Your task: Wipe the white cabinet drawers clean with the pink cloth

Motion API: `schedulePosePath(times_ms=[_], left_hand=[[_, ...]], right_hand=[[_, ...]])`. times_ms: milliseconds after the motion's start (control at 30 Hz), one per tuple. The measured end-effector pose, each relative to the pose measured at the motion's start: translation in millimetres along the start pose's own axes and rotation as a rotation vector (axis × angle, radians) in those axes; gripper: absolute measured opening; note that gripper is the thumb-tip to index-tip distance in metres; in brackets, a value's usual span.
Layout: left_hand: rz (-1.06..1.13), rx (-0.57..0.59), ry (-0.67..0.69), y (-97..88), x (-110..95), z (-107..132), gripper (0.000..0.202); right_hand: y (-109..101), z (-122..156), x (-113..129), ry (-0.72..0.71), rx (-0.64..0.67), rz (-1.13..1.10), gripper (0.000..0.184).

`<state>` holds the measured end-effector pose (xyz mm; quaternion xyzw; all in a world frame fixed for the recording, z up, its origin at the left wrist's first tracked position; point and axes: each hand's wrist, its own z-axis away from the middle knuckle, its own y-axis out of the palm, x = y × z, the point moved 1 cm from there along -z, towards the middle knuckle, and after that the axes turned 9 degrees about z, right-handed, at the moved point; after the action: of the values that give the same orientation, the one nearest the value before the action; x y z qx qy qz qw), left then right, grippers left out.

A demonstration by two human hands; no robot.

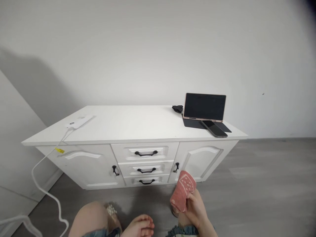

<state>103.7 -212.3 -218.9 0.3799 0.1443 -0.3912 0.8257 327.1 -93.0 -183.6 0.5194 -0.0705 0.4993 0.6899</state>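
Observation:
A pink sock with white dots and lines hangs from my right hand, pinched between thumb and fingers above my right knee. It is in front of the cabinet's right door. My left hand is by my left leg at the bottom of the view, its fingers loosely curled together and nothing visible in them. Part of that hand is cut off by the frame edge.
A white cabinet with black handles stands against the wall. On its top are a tablet on a dark cover, a phone, a small black bundle and a white power bank. A white cable trails down left.

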Motion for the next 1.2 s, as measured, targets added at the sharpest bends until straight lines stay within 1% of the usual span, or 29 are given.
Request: schedulePosePath(times_ms=[100,167,233,267,300,333,367,433,533,600,667,733,833,900,1033,1200], left_hand=[[-0.091,0.009,0.02,11.8,-30.0,-8.9,0.017],[-0.21,0.005,0.029,9.7,-53.0,-27.1,0.019],[-0.376,-0.015,0.047,-0.9,-77.5,-52.5,0.023],[-0.479,-0.036,0.079,-8.4,-90.0,-66.2,0.025],[-0.565,-0.079,0.149,-16.8,-102.3,-79.4,0.028],[-0.584,-0.107,0.244,-24.8,-113.8,-91.8,0.03],[-0.549,-0.179,0.324,-32.7,-123.7,-102.8,0.03],[-0.485,-0.285,0.375,-44.2,-136.1,-121.3,0.025],[-0.365,-0.403,0.32,-48.1,-138.2,-141.4,0.012],[-0.252,-0.425,0.242,-43.6,-134.7,-150.6,0.008],[-0.123,-0.396,0.169,-36.0,-132.7,-157.3,0.011],[-0.002,-0.343,0.135,-26.8,-133.2,-162.2,0.013],[0.131,-0.267,0.14,-14.2,-133.9,-167.1,0.017],[0.191,-0.241,0.151,-9.3,-131.7,-168.7,0.019],[0.249,-0.241,0.153,-9.8,-123.6,-168.6,0.019],[0.221,-0.277,0.084,-18.5,-106.3,-160.3,0.015]], right_hand=[[1.8,-3.3,0.7,-0.081,-0.031,0.032,0.014],[4.1,-6.8,0.6,-0.076,-0.034,0.031,0.014],[6.7,-10.3,0.0,-0.028,-0.025,0.016,0.014],[8.1,-11.7,-0.2,-0.009,-0.023,0.009,0.014],[9.3,-12.8,-0.3,-0.007,-0.031,0.003,0.014],[10.3,-13.6,-0.2,-0.023,-0.046,-0.001,0.016],[10.9,-14.1,0.0,-0.052,-0.063,0.0,0.018],[10.6,-15.0,0.8,-0.105,-0.086,0.014,0.021],[5.9,-16.9,1.9,-0.135,-0.094,0.041,0.02],[1.7,-18.4,2.7,-0.137,-0.093,0.051,0.019],[-1.2,-19.4,3.5,-0.151,-0.082,0.06,0.02],[-2.4,-19.5,4.2,-0.168,-0.069,0.055,0.021],[-2.5,-18.2,5.8,-0.192,-0.077,0.001,0.025],[-2.8,-16.8,7.9,-0.216,-0.081,-0.052,0.028],[-5.9,-12.5,14.0,-0.275,-0.085,-0.086,0.025],[-13.3,-3.3,24.7,-0.29,-0.081,-0.034,0.021]])
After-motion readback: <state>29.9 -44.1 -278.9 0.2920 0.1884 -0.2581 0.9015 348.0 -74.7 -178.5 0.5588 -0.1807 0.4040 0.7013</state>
